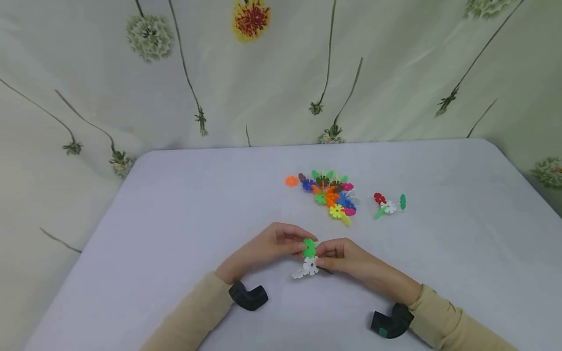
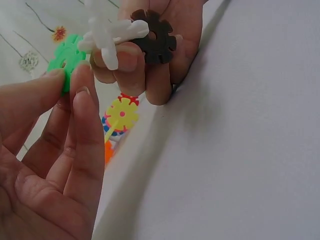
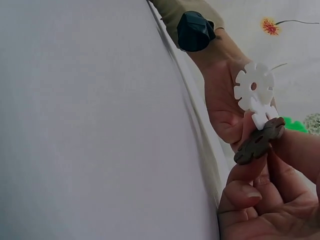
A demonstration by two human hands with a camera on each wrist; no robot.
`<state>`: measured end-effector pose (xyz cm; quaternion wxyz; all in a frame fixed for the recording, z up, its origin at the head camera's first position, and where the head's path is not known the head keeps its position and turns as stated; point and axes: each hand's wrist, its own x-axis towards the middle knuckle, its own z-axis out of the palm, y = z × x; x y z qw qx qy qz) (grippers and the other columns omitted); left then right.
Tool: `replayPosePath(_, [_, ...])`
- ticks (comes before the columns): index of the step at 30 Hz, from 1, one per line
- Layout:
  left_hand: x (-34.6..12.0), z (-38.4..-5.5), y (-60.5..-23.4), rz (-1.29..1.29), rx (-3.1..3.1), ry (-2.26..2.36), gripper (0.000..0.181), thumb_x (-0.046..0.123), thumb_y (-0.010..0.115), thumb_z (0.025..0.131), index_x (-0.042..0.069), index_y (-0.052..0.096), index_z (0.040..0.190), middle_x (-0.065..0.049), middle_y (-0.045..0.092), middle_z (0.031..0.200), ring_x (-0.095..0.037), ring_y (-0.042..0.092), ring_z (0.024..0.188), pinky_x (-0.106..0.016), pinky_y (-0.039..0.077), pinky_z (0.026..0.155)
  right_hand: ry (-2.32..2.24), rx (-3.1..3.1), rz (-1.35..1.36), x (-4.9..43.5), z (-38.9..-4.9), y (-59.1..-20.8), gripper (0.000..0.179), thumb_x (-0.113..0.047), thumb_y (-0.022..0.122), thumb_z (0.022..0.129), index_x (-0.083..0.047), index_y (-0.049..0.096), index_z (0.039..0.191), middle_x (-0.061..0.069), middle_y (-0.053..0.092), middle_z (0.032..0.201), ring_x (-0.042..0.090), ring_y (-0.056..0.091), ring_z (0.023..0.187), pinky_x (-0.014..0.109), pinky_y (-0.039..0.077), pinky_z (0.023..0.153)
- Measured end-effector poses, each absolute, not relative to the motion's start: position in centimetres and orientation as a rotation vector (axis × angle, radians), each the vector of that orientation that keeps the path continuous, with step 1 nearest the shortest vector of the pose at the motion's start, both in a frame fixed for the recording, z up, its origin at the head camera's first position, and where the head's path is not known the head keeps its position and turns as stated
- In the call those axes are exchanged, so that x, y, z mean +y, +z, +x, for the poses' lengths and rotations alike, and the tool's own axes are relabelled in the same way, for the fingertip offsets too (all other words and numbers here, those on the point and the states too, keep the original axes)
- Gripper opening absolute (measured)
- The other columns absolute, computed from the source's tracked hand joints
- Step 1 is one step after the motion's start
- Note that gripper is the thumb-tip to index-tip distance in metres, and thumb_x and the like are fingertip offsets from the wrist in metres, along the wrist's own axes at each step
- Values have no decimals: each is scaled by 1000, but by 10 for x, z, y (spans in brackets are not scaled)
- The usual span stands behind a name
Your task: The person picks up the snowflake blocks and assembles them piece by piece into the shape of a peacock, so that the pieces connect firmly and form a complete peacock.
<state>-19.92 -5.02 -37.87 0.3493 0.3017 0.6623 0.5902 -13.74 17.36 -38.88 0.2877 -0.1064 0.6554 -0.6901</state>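
Observation:
A small joined cluster of notched interlocking discs is held between both hands over the table. My left hand (image 1: 281, 240) pinches its green disc (image 1: 309, 247) between thumb and fingers. Below the green one are white discs (image 1: 311, 266) slotted at angles to each other. My right hand (image 1: 349, 256) grips the cluster from the other side, around the brown disc (image 3: 257, 142) and the white one joined to it. In the left wrist view the brown disc (image 2: 154, 37) lies against the right fingers, which partly hide behind the pieces.
Beyond the hands sits a pile of multicoloured discs (image 1: 329, 192), several of them joined. An orange disc (image 1: 291, 181) lies at its left. To the right is a smaller joined group of red, white and green discs (image 1: 387, 206). A flowered cloth (image 1: 272, 97) hangs behind the white table (image 1: 197, 195).

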Motion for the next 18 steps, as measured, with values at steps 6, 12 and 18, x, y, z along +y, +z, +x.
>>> replayPosePath(6, [-53, -199, -383, 730, 1689, 1553, 26, 5, 60, 91, -2, 60, 116, -12, 65, 105, -21, 61, 91, -34, 50, 83, -1871, 1737, -308, 174, -139, -392, 26, -10, 62, 91, 12, 61, 104, 4, 64, 84, 14, 54, 75, 22, 47, 68])
replayPosePath(12, [-49, -199, -389, 726, 1649, 1575, 20, 4, 62, 90, -6, 63, 107, -13, 66, 97, -19, 62, 85, -34, 51, 81, -1881, 1734, -285, 174, -140, -394, 22, -12, 64, 90, 8, 63, 99, 4, 63, 81, 14, 53, 72, 21, 45, 65])
replayPosePath(18, [-46, -199, -391, 837, 1615, 1554, 28, 6, 56, 94, -4, 60, 120, -11, 64, 113, -23, 62, 94, -38, 50, 84, -1869, 1736, -290, 177, -142, -395, 21, -9, 62, 90, 10, 63, 100, 5, 64, 84, 13, 53, 74, 21, 45, 65])
